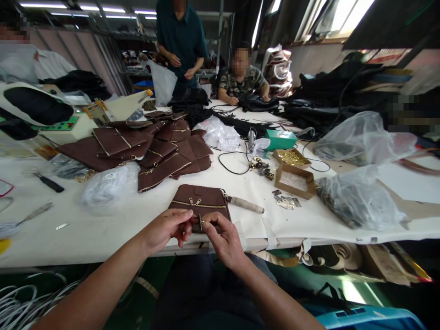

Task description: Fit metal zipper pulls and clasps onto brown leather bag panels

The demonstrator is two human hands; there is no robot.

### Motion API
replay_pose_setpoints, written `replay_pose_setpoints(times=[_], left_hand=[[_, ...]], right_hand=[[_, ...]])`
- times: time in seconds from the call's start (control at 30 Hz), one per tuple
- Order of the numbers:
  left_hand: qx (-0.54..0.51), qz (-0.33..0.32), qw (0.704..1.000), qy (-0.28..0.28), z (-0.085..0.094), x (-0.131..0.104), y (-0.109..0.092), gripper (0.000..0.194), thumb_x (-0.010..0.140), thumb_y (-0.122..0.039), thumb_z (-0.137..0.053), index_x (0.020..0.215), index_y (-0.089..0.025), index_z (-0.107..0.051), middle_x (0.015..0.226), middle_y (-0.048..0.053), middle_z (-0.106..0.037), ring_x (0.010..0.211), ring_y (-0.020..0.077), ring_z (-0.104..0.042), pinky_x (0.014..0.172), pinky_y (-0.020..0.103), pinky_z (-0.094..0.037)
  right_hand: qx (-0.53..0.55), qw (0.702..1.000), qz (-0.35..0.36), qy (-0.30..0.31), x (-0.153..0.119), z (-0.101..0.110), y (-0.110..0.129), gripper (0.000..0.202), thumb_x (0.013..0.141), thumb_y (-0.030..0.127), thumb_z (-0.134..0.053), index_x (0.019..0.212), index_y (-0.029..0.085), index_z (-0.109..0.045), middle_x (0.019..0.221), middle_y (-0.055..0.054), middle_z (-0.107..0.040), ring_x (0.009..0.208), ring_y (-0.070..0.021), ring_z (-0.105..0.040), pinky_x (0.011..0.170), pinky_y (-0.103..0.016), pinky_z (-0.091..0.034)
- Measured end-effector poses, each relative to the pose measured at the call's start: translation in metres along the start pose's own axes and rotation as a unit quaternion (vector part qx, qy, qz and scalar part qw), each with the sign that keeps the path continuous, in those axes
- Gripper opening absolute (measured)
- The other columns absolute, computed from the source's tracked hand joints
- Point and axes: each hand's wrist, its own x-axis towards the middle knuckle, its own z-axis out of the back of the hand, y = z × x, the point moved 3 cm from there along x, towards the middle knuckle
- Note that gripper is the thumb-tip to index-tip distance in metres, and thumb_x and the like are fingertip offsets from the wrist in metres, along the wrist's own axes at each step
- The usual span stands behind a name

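Observation:
A brown leather bag (202, 197) with a gold zipper lies flat at the table's front edge. Just over its lower part, my right hand (224, 238) pinches a small metal bar-shaped piece (200, 222) between thumb and fingers. My left hand (168, 230) is close beside it, thumb and fingertips pressed together; whatever they hold is too small to make out. A tool with a wrapped, pale handle (246, 204) rests to the right of the bag, its dark end touching the bag's edge.
Brown leather pieces (165, 151) with zippers are heaped behind the bag. Cardboard boxes hold gold fittings (292, 157) and small parts (294, 181); metal plates (287, 201) lie nearby. Plastic bags (360, 197) stand right, a black-handled tool (50, 182) left. Two people are across the table, another far left.

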Motion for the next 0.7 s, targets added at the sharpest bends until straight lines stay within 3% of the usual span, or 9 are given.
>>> replay_pose_setpoints(times=[0.23,0.4,0.5,0.57,0.7], left_hand=[[0.011,-0.082,0.996,-0.034,-0.008,-0.012,0.014,0.044,0.078,-0.043,-0.092,0.110,-0.016,-0.079,0.096,0.007,-0.072,0.086,0.0180,-0.067,0.066,0.026,-0.061],[0.053,-0.072,0.995,-0.042,-0.012,-0.014,0.020,0.042,0.083,-0.048,-0.087,0.108,-0.016,-0.079,0.099,0.008,-0.077,0.085,0.0200,-0.072,0.076,0.033,-0.063],[0.125,-0.074,0.989,-0.037,-0.003,-0.008,0.023,0.046,0.084,-0.053,-0.083,0.110,-0.016,-0.079,0.093,0.007,-0.079,0.080,0.0198,-0.073,0.077,0.034,-0.063],[0.223,-0.112,0.965,-0.076,0.011,0.002,0.020,0.046,0.089,-0.055,-0.076,0.114,-0.017,-0.078,0.095,0.007,-0.079,0.082,0.0210,-0.074,0.076,0.034,-0.063],[0.384,-0.209,0.874,-0.210,0.043,0.032,0.002,0.038,0.097,-0.050,-0.061,0.117,-0.021,-0.076,0.114,0.009,-0.077,0.100,0.0246,-0.074,0.085,0.037,-0.063]], right_hand=[[0.015,0.998,0.060,-0.018,-0.003,-0.003,0.009,0.011,0.105,0.029,-0.065,0.097,0.022,-0.068,0.100,-0.004,-0.070,0.097,-0.0189,-0.067,0.089,-0.032,-0.052],[0.017,0.998,0.063,-0.002,-0.004,-0.001,0.003,0.009,0.100,0.029,-0.073,0.097,0.022,-0.068,0.100,-0.004,-0.070,0.092,-0.0177,-0.068,0.082,-0.030,-0.054],[0.022,0.999,0.034,0.008,0.000,0.002,-0.005,0.015,0.099,0.034,-0.074,0.092,0.022,-0.068,0.097,-0.003,-0.072,0.090,-0.0180,-0.068,0.081,-0.030,-0.054],[0.022,1.000,0.011,-0.008,0.005,0.005,-0.011,0.018,0.099,0.037,-0.075,0.090,0.022,-0.069,0.094,-0.003,-0.072,0.088,-0.0181,-0.067,0.082,-0.031,-0.052],[0.003,0.999,-0.025,-0.032,0.016,0.007,-0.028,0.020,0.097,0.039,-0.075,0.088,0.022,-0.070,0.088,-0.002,-0.071,0.084,-0.0180,-0.064,0.079,-0.031,-0.050]])
